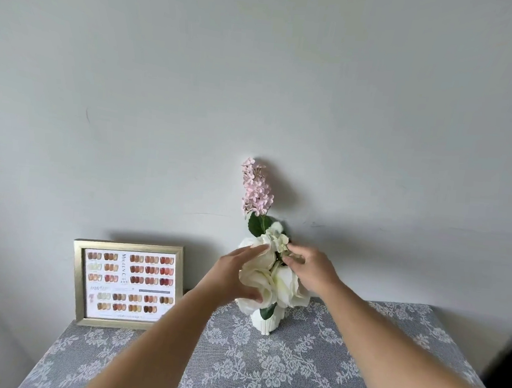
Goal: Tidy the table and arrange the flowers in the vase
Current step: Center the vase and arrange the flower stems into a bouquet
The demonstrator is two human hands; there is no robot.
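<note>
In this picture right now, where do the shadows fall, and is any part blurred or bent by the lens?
Head view: light is soft and even, no glare; the pink flower spike and the gold picture frame cast faint shadows on the wall, to their right and above. The wide lens bends the table edges and stretches both forearms. The left hand and right hand look slightly soft.

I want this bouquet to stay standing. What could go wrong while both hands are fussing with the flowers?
The white vase looks small under large white blooms and a tall pink sprig, so a push from the left hand or right hand may tip it, perhaps toward the gold frame.
</note>
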